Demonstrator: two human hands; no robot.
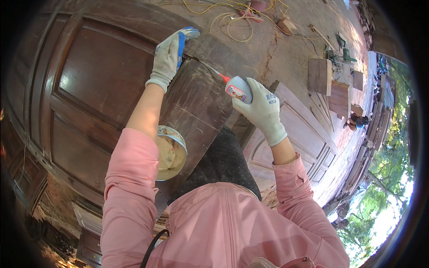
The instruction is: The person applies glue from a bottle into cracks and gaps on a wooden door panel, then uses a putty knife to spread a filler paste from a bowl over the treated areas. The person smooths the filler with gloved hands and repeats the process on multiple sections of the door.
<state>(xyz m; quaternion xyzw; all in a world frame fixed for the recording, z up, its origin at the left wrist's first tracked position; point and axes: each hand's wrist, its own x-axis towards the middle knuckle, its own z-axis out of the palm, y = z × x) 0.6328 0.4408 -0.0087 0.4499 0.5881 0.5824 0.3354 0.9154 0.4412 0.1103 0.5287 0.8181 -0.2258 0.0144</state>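
My right hand [263, 109], in a pale work glove, is wrapped round a small white glue bottle [241, 89] with a red cap. The bottle's thin clear nozzle points up and left, toward a dark gap in the edge of a brown panelled wooden door [196, 107]. At that edge is my left hand [169, 58], in a pale glove with a blue palm. Its fingers are stretched out, with nothing visible in them. Between my forearms, a round tub [178, 166] holding brownish powder sits on the door.
Another panelled door [286, 134] lies to the right. Wood blocks [320, 76] and a green power tool [347, 54] stand at the far right. Yellow cords [230, 27] coil on the floor at the back, near a loose wood block [286, 26].
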